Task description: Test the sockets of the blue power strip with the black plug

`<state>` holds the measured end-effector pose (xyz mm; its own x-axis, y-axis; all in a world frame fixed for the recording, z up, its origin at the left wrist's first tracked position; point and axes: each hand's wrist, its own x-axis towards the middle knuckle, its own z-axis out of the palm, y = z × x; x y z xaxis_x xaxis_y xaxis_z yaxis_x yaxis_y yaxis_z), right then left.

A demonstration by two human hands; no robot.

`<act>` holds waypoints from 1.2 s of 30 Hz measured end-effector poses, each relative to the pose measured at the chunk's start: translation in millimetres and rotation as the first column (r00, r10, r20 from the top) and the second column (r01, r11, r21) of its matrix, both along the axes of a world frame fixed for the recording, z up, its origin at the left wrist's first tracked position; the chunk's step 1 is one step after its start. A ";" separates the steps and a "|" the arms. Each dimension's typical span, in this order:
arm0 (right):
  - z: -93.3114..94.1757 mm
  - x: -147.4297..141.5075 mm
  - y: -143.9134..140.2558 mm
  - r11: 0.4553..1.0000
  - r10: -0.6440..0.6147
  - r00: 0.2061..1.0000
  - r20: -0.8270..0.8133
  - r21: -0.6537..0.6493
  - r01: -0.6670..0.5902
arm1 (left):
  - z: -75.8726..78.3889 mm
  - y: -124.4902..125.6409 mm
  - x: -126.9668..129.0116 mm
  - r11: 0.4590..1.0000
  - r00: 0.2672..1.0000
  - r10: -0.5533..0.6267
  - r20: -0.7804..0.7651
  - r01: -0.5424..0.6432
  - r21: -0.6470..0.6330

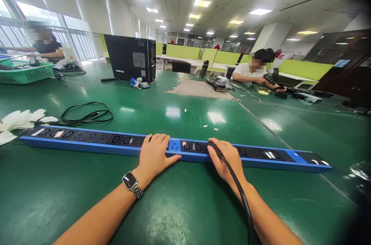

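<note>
A long blue power strip (87,141) with black sockets lies across the green table in front of me. My left hand (155,154) rests flat on top of the strip near its middle, fingers together; a watch is on that wrist. My right hand (228,158) is on the strip a little to the right, closed around a black plug (213,145) pressed into a socket. The plug's black cable (240,194) runs back over my right forearm toward me.
White gloves (20,119) and a coiled black cable (87,115) lie behind the strip's left end. A black computer case (130,57) stands further back. A green basket (27,73) sits far left. Two seated people work at the far left and right.
</note>
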<state>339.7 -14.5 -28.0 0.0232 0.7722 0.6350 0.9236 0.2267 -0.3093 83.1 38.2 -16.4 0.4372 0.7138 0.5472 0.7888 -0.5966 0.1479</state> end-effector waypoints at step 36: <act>-8.8 -17.4 6.6 0.971 -0.209 0.977 0.048 0.130 0.201 | 0.8 -0.1 -1.2 1.000 1.000 -0.008 -0.018 0.008 0.021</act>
<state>322.3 -7.9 -36.8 0.1309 0.6706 0.7302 0.9706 0.0633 -0.2321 81.9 38.1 -15.5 0.4525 0.6984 0.5545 0.7863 -0.6058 0.1213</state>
